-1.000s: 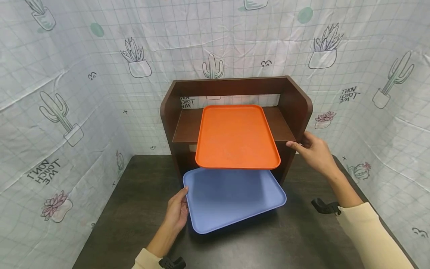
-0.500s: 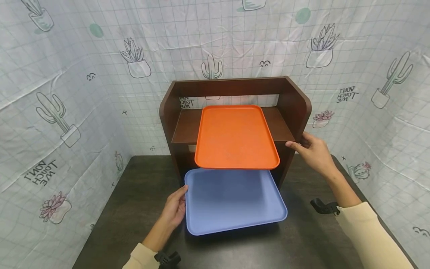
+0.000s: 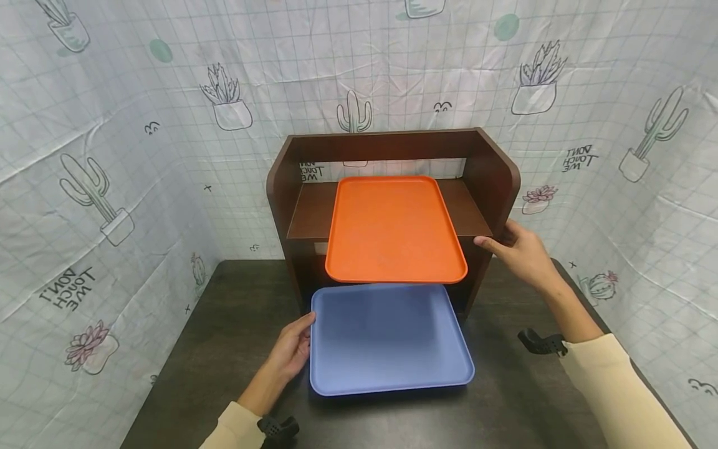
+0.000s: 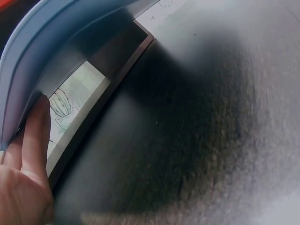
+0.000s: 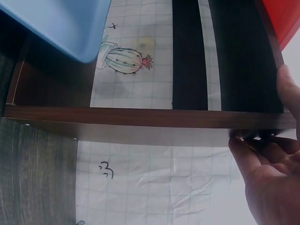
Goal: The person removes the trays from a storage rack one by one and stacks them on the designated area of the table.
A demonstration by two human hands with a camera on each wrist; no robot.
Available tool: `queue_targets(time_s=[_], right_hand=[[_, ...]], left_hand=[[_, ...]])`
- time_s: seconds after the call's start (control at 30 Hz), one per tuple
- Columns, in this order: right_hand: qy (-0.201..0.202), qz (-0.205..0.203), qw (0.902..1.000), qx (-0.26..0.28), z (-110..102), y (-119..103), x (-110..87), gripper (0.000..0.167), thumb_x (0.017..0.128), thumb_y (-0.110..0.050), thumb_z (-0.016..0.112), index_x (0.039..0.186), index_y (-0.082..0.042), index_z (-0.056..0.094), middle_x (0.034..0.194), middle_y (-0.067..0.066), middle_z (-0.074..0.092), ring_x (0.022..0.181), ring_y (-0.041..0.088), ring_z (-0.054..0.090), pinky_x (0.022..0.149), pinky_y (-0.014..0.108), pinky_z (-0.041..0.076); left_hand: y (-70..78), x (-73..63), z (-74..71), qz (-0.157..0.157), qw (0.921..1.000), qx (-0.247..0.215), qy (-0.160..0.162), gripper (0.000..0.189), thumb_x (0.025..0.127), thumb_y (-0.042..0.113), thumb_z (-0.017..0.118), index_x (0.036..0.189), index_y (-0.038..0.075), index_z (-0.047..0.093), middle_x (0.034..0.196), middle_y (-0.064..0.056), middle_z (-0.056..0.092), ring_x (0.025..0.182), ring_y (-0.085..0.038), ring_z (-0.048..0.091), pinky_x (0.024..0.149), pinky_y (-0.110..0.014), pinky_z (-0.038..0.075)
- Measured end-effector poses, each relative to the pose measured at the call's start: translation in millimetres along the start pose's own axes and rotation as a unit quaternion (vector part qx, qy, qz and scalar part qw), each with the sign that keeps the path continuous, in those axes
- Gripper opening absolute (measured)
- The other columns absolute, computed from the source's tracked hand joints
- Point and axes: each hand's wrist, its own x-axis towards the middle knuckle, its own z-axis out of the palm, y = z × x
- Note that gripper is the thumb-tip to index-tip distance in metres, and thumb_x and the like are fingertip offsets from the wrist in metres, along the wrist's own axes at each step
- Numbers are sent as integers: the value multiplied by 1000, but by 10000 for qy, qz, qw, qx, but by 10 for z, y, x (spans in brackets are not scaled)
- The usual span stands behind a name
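My left hand [image 3: 290,350] holds a blue tray [image 3: 387,337] by its left edge, thumb at the rim and fingers underneath. The left wrist view shows the tray's underside raised off the table. Its back edge lies below and behind the front of an orange tray [image 3: 395,231], which rests on the upper board of a dark brown desktop shelf [image 3: 499,174] and juts forward. My right hand [image 3: 525,257] grips the shelf's right side panel [image 5: 140,117], with the thumb at the front edge and the fingers on the outer face.
The shelf stands on a dark wood table [image 3: 224,337]. Behind and on both sides hangs a white grid-patterned cloth [image 3: 168,218] with cactus drawings. The shelf's lower space is open at the front, under the orange tray.
The blue tray has turned, so its front edge is almost level with the shelf's front. Its right corner has come nearer to me. The left hand shifted slightly; the right hand stays in place.
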Motion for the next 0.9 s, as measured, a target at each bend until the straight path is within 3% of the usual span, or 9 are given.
queue_targets(time_s=[0.17,0.27,0.5,0.9], right_hand=[[-44,106,9999,-44,-5,-9,11,63,100,-43,75,143,0,58,127,29,72,107,35,72,72,14,49],[-66,160,9998,-42,-11,-18,14,65,101,-44,74,145,0,57,128,30,71,112,42,70,72,14,48],[-68,248,9997,39,-25,-33,14,66,100,-45,74,146,-1,57,131,29,71,115,44,70,73,13,48],[-85,285,9994,159,-20,-33,12,67,100,-45,74,148,-1,56,134,30,69,117,45,69,72,9,46]], left_hand=[[-28,18,-32,-49,9998,135,-108,33,112,13,51,92,15,77,82,1,80,74,-8,75,68,-23,62],[-32,20,-36,-69,9997,180,-153,33,112,13,51,92,15,77,82,1,79,74,-9,75,68,-24,63],[-48,4,-32,-219,9991,276,-248,33,112,13,52,91,16,77,83,2,79,76,-9,75,70,-24,63],[-66,-113,-78,-362,9942,357,-948,33,115,11,44,103,15,75,92,2,80,85,-8,77,80,-25,65]])
